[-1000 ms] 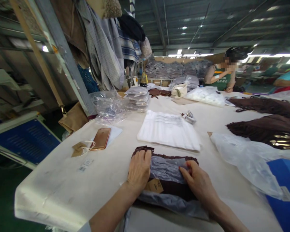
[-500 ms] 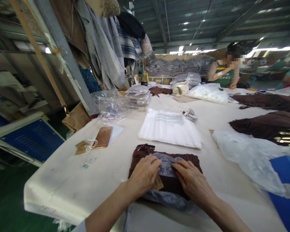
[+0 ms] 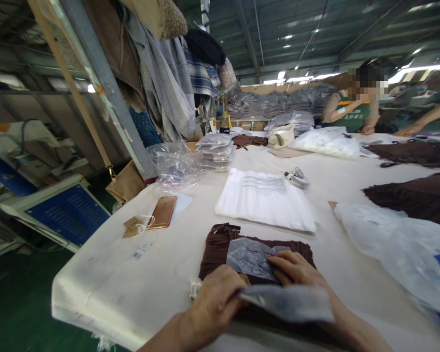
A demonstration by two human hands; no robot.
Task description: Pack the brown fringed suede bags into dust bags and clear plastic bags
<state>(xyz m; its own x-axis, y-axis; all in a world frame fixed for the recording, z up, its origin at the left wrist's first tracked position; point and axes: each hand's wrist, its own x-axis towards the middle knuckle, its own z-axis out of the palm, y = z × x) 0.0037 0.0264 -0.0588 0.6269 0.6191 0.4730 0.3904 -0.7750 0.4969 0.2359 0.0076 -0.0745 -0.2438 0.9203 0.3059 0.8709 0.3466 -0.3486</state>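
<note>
A folded dark brown fringed article (image 3: 214, 254) lies before me at the table's near edge; I cannot tell its exact kind. A translucent greyish sheet (image 3: 247, 256) covers its middle. My left hand (image 3: 218, 296) is closed, pinching the edge of a clear plastic bag (image 3: 289, 300), which is lifted across the article's near side and blurred. With fingers stretched, my right hand (image 3: 295, 269) rests on the right part of the sheet. Part of a brown card tag (image 3: 244, 278) shows beside my left fingers; the article's near part is hidden behind the raised plastic.
Beyond the article lies a stack of white plastic bags (image 3: 266, 200). A phone (image 3: 162, 212) and a corded tag (image 3: 132, 226) are at left. Loose plastic (image 3: 388, 244) and brown fringed pieces (image 3: 414, 195) lie right. Across the table sits a co-worker (image 3: 352, 112).
My left hand has left the sheet, come nearer and taken the plastic bag's edge, raising it. My right hand stays on the sheet. The view has shifted slightly left.
</note>
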